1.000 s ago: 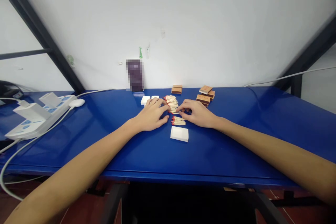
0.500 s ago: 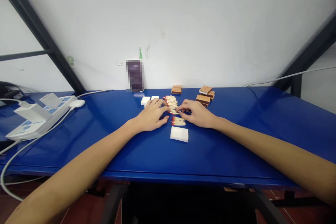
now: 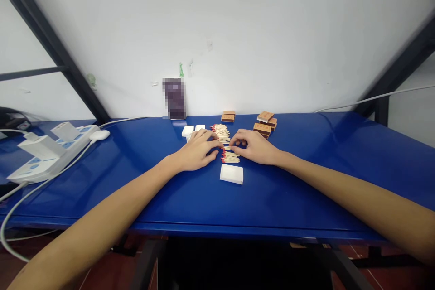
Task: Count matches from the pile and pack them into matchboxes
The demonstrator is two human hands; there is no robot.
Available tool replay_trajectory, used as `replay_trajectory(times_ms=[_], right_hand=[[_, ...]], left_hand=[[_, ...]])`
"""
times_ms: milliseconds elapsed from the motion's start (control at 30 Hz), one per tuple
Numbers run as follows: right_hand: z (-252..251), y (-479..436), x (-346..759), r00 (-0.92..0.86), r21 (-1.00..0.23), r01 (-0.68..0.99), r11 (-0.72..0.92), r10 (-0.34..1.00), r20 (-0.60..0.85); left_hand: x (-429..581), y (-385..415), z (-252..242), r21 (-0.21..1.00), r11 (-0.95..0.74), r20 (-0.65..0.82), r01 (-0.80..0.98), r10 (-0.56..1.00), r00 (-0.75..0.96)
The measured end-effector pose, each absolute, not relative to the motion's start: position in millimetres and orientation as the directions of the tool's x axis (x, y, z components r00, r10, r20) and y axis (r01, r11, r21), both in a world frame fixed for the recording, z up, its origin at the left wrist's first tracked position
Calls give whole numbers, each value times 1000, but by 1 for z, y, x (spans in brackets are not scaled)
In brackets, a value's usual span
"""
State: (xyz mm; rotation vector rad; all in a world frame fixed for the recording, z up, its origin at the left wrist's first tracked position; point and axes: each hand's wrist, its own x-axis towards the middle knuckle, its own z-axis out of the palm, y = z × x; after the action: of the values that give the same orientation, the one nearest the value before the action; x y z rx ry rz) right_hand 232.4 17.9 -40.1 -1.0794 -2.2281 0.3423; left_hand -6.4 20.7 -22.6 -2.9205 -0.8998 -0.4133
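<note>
Red-headed matches lie in a loose pile (image 3: 221,132) in the middle of the table, and a smaller, neater row of matches (image 3: 231,158) lies nearer me. My left hand (image 3: 198,150) rests to the left, fingers apart, its index fingertip at the red heads between the two groups. From the other side, my right hand (image 3: 254,147) pinches the plain end of a match (image 3: 226,148) between thumb and index finger. Whether it holds one match or more is hard to see. A white matchbox tray (image 3: 231,174) lies just in front of the row.
White trays (image 3: 188,131) sit behind my left hand, partly hidden by it. Brown matchboxes (image 3: 262,129) are stacked at the right, with more boxes (image 3: 228,116) by the wall. A phone-like dark object (image 3: 175,99) leans there. A power strip (image 3: 50,158) with cables occupies the left.
My right fingers have moved slightly toward me, drawing match ends from the pile's near edge toward the small row. My left index finger has shifted slightly right and nearer.
</note>
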Motion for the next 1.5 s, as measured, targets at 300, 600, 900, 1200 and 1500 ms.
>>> replay_trajectory(times_ms=[300,600,900,1200,1500], right_hand=[[-34,16,232,-478,-543,614,573,817,322],[-33,14,232,-530,-548,568,614,782,328],[-34,14,233,-518,-557,535,635,767,377],[-40,18,233,-451,-411,674,615,782,430],[-41,19,234,-466,-388,693,608,788,403]], left_hand=[[-7,20,-22,-48,-829,268,557,526,807],[-7,19,-20,-37,-855,282,518,488,826],[-8,23,-23,-70,-821,362,566,508,782],[-7,24,-25,-116,-749,389,652,570,724],[-7,25,-27,-117,-744,362,658,585,726]])
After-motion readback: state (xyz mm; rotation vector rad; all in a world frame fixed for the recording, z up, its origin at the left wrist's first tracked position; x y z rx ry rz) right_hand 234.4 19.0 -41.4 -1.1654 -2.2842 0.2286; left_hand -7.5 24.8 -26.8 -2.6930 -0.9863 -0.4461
